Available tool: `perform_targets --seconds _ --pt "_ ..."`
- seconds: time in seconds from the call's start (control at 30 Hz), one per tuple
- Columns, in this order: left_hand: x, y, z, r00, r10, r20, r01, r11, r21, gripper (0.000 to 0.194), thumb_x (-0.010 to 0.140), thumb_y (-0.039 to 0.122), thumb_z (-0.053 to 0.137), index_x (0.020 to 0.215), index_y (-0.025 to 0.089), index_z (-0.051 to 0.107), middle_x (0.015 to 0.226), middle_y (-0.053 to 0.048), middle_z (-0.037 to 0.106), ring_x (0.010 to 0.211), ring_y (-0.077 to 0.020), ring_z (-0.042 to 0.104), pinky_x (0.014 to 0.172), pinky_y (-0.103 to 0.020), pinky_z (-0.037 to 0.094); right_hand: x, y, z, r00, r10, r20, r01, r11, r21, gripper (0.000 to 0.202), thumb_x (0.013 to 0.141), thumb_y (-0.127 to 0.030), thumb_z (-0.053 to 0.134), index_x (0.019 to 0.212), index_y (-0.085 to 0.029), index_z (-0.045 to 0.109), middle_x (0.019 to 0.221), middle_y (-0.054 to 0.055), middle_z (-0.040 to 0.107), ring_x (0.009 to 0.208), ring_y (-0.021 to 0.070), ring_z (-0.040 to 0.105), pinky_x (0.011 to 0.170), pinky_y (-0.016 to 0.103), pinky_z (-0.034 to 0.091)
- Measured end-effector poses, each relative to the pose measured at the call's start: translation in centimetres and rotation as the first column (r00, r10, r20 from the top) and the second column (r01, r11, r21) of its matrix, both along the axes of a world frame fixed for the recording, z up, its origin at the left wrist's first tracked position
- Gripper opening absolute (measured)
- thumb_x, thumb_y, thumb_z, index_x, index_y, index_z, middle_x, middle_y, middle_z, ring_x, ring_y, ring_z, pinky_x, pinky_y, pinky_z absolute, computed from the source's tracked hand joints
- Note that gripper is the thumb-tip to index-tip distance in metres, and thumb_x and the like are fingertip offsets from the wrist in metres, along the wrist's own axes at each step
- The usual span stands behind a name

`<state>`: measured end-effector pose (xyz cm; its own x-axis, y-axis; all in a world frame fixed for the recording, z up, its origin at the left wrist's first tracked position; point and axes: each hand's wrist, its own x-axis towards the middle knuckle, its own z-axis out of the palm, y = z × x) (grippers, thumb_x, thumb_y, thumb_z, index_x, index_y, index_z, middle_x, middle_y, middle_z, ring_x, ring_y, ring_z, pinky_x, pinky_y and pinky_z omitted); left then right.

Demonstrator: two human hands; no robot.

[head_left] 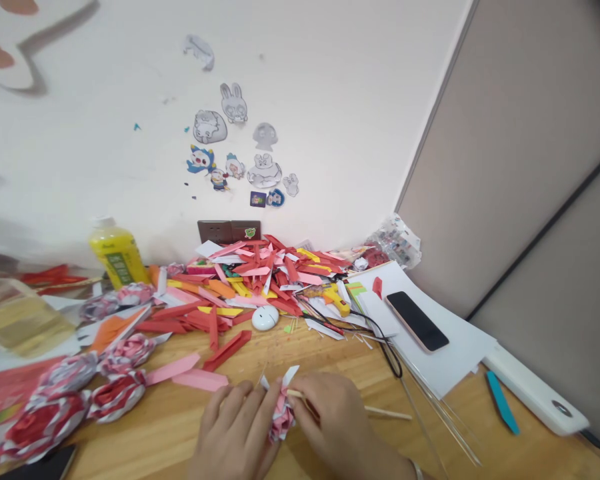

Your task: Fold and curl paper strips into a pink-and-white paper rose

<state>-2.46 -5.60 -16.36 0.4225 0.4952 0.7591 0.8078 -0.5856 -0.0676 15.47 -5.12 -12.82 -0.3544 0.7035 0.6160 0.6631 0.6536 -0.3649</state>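
Note:
Near the front middle of the wooden table (175, 417), a small pink and white folded paper piece (282, 421) sits between my two hands. My left hand (240, 430) has its fingers wrapped round its left side. Closed round a thin wooden stick (296, 394), my right hand (335, 427) holds the stick's tip against the top of the paper piece. The stick's other end comes out to the right of the hand. White paper points stick up from the piece.
Folded paper strips (275, 270) are heaped along the wall, with a yellow glue gun (336, 299) and a white case (265, 318). Finished-looking paper balls (117, 397) and a yellow bottle (119, 257) are left. A phone (417, 321) lies on white paper (443, 367) at right.

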Motion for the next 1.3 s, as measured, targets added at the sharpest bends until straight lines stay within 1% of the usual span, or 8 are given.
perform_targets --seconds 0.13,0.3,0.47,0.6,0.83,0.97,1.13,1.3 --pt "-0.2 0.0 0.1 0.992 -0.001 -0.125 0.004 1.000 0.026 0.029 0.088 0.022 0.047 0.112 0.018 0.062 0.091 -0.005 0.072 0.090 -0.0231 0.059 0.090 -0.040 0.033 0.1 0.0 -0.1 1.000 -0.011 0.023 0.013 0.997 -0.078 0.034 0.097 -0.031 0.037 0.072 -0.020 0.057 0.063 -0.001 0.062 0.054 0.0124 0.053 0.052 0.025 0.028" --pt "0.1 0.0 0.1 1.000 0.008 -0.023 -0.008 1.000 0.007 0.028 0.088 0.022 0.045 0.111 0.018 0.062 0.090 -0.006 0.072 0.090 -0.0243 0.059 0.091 -0.042 0.033 0.2 0.2 -0.5 1.000 -0.011 0.016 0.013 0.995 -0.104 0.032 0.097 -0.033 0.037 0.076 -0.020 0.059 0.064 -0.001 0.064 0.054 0.0128 0.056 0.051 0.024 0.030" --pt "-0.1 0.0 0.1 0.992 -0.009 -0.125 0.012 1.000 0.018 0.030 0.087 0.020 0.048 0.113 0.017 0.061 0.091 -0.006 0.072 0.089 -0.0237 0.059 0.089 -0.040 0.033 0.2 0.5 -1.1 0.997 -0.007 0.075 0.004 0.999 0.044 0.036 0.099 -0.029 0.030 0.083 -0.020 0.060 0.066 0.002 0.065 0.055 0.0153 0.057 0.052 0.027 0.030" --pt "-0.2 0.1 0.0 0.997 -0.012 -0.073 0.012 1.000 0.002 0.031 0.086 0.020 0.048 0.114 0.016 0.060 0.090 -0.006 0.072 0.089 -0.0245 0.058 0.089 -0.042 0.033 0.1 0.6 -1.1 0.992 -0.023 0.120 0.008 0.992 0.128 0.042 0.101 -0.028 0.024 0.081 -0.019 0.060 0.063 0.003 0.064 0.053 0.0160 0.054 0.051 0.028 0.027" --pt "-0.2 0.3 0.0 0.996 -0.036 -0.085 0.037 0.999 0.009 0.031 0.083 0.020 0.050 0.112 0.018 0.061 0.091 -0.005 0.072 0.088 -0.0228 0.059 0.089 -0.040 0.034 0.2 0.4 -0.2 0.998 -0.037 0.054 0.041 0.996 -0.081 0.035 0.098 -0.033 0.035 0.075 -0.020 0.058 0.066 -0.001 0.063 0.057 0.0136 0.055 0.053 0.025 0.030" --pt "-0.2 0.2 0.1 0.998 -0.044 -0.044 0.044 0.999 0.007 0.030 0.083 0.020 0.049 0.111 0.019 0.061 0.089 -0.005 0.071 0.088 -0.0225 0.060 0.089 -0.039 0.035 0.2 0.4 -0.1 0.999 0.012 0.035 -0.008 0.993 -0.119 0.034 0.098 -0.031 0.034 0.078 -0.020 0.058 0.069 -0.001 0.065 0.060 0.0132 0.057 0.055 0.024 0.031" --pt "-0.4 0.3 0.5 0.996 -0.075 -0.055 0.073 0.997 -0.025 0.036 0.079 0.021 0.053 0.115 0.019 0.059 0.090 -0.004 0.071 0.086 -0.0209 0.060 0.087 -0.035 0.037 0.2 0.4 0.2 0.999 -0.011 0.052 0.021 0.980 -0.199 0.032 0.096 -0.030 0.037 0.072 -0.020 0.056 0.064 -0.001 0.062 0.056 0.0130 0.054 0.052 0.023 0.029" --pt "0.0 0.1 0.7 0.993 -0.050 0.102 0.071 0.974 -0.213 0.056 0.078 0.019 0.053 0.133 0.016 0.043 0.092 -0.006 0.068 0.087 -0.0215 0.059 0.081 -0.033 0.044 0.6 0.7 0.5 0.999 -0.031 0.017 0.034 0.975 -0.222 0.026 0.095 -0.026 0.038 0.080 -0.020 0.058 0.072 0.000 0.065 0.062 0.0136 0.057 0.055 0.023 0.030"
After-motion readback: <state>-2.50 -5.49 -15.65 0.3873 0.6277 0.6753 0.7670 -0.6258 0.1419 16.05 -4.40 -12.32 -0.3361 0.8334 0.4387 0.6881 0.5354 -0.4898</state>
